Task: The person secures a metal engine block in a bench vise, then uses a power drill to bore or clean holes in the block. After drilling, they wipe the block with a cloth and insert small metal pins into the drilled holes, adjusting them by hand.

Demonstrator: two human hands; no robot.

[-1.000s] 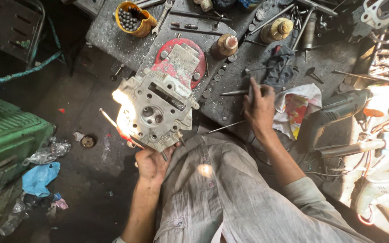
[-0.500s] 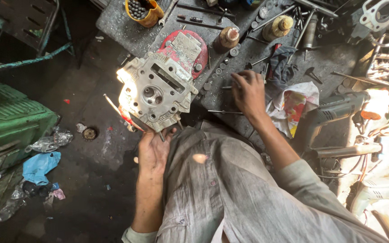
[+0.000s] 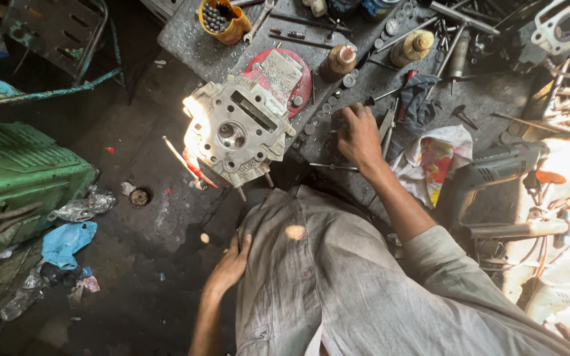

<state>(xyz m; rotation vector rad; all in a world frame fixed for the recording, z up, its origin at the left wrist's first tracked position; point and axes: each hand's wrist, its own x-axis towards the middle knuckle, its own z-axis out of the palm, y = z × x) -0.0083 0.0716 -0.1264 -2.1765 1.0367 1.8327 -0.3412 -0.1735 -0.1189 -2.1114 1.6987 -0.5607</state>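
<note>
Grimy and crowded, the dark metal table (image 3: 245, 49) carries a grey cast-aluminium engine cylinder head (image 3: 237, 135), which overhangs its near edge and rests partly on a red round cover (image 3: 282, 72). The right hand (image 3: 357, 135) lies just beside it, fingers (image 3: 346, 120) curled down onto small loose parts, seemingly sorting them. The left hand (image 3: 232, 264) presses open against the grey shirt (image 3: 338, 283), holding nothing.

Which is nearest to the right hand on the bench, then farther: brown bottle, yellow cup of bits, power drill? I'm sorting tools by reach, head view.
From the right hand:
1. Brown bottle, just above it.
2. Power drill, off to its right.
3. Yellow cup, far upper left.
</note>
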